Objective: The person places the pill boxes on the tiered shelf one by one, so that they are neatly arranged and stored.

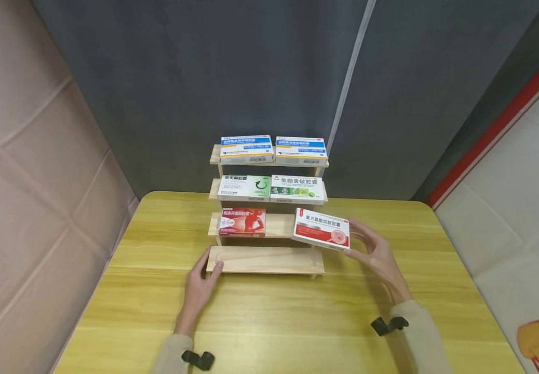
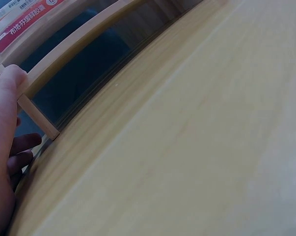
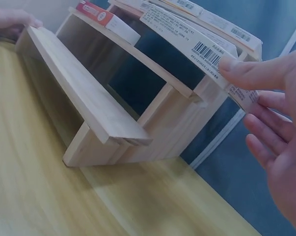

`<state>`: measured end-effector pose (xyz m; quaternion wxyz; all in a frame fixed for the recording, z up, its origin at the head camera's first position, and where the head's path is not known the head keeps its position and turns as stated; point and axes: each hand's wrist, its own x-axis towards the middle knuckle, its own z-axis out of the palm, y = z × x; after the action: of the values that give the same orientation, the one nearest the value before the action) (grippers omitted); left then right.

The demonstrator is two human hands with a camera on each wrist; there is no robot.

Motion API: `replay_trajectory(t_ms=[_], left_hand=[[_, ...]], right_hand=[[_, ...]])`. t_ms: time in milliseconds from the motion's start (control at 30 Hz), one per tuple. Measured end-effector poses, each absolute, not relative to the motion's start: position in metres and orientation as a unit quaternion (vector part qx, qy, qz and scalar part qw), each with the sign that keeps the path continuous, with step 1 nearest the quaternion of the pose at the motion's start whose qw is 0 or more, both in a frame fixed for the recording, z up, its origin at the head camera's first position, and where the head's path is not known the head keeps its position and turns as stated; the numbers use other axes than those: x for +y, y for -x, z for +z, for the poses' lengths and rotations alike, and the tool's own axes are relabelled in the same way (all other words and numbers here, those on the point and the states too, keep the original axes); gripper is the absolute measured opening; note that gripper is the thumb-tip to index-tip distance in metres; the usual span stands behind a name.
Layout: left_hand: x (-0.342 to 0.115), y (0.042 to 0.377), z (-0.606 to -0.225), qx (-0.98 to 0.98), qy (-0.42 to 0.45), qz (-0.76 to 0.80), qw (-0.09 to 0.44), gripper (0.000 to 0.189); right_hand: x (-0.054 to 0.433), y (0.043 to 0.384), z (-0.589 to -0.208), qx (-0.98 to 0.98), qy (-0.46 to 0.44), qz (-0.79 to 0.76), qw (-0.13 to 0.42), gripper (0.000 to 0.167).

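A stepped wooden display rack (image 1: 269, 259) stands on the table. My right hand (image 1: 376, 254) pinches a white and red medicine box (image 1: 322, 228) by its right end, thumb on the near edge and fingers behind. In the head view the box is tilted and overlaps the right part of the second step from the bottom. On the left part of that step lies a red medicine box (image 1: 242, 222). My left hand (image 1: 200, 287) grips the left end of the lowest step, its thumb (image 2: 14, 76) over the front edge and fingers around the side.
A green and white box (image 1: 243, 187) and a white box with a green band (image 1: 297, 188) fill the third step. Two blue and white boxes (image 1: 246, 149) lie on the top step. Behind the yellow wooden table (image 1: 269, 322) rises a dark grey panel (image 1: 204, 78).
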<state>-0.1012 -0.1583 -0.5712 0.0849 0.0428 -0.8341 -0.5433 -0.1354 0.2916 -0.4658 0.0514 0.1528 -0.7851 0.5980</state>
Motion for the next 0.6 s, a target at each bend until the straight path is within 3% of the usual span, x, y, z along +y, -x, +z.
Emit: replay_trajectory(t_ms=[600], left_hand=[[-0.159, 0.101, -0.572, -0.834, -0.043, -0.544, 0.084, 0.067]], right_hand=[[0.269, 0.153, -0.461, -0.808, -0.176, 0.560, 0.050, 0.075]])
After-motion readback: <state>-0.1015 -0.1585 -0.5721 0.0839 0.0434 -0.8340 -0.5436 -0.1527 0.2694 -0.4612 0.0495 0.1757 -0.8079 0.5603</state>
